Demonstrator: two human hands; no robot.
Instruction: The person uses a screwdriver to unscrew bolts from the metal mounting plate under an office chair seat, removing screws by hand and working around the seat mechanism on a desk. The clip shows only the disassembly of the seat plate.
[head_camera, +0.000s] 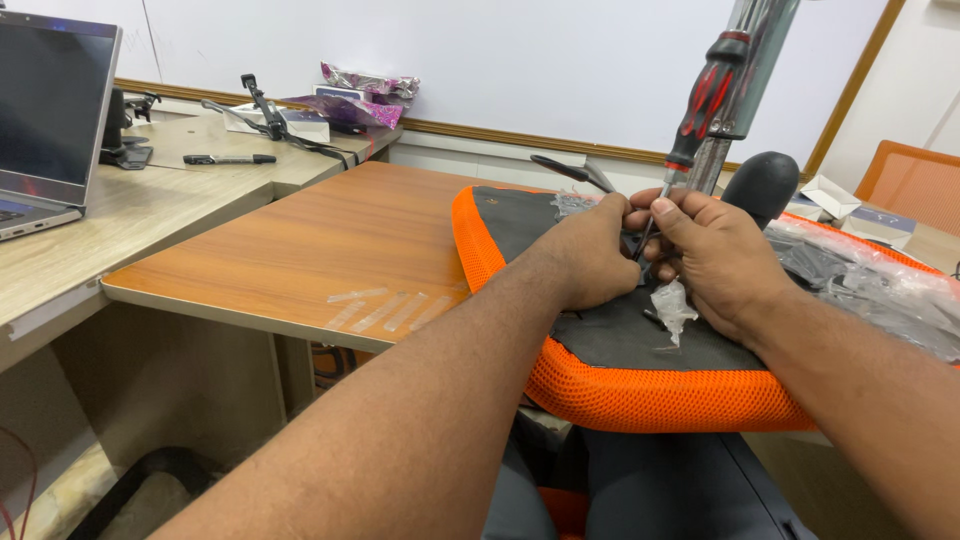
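Note:
An orange mesh chair seat (650, 395) lies upside down on the orange-brown table, its black underside (520, 215) facing up. My right hand (705, 255) grips the thin shaft of a red and black screwdriver (705, 100) that stands almost upright on the underside. My left hand (590, 250) is curled beside the tip, fingers pressed against the seat base; what it pinches is hidden. A small crumpled clear plastic bag (672, 305) lies just under my right hand. A chrome gas-lift column (755, 60) rises behind the screwdriver.
The wooden table (330, 240) has strips of clear tape (385, 310) near its front edge. A black lever (572, 170) and a black armrest pad (762, 185) sit behind the seat. Plastic wrapping (870, 285) covers parts at right. A laptop (50, 110), a marker (228, 159) and clutter occupy the left desk.

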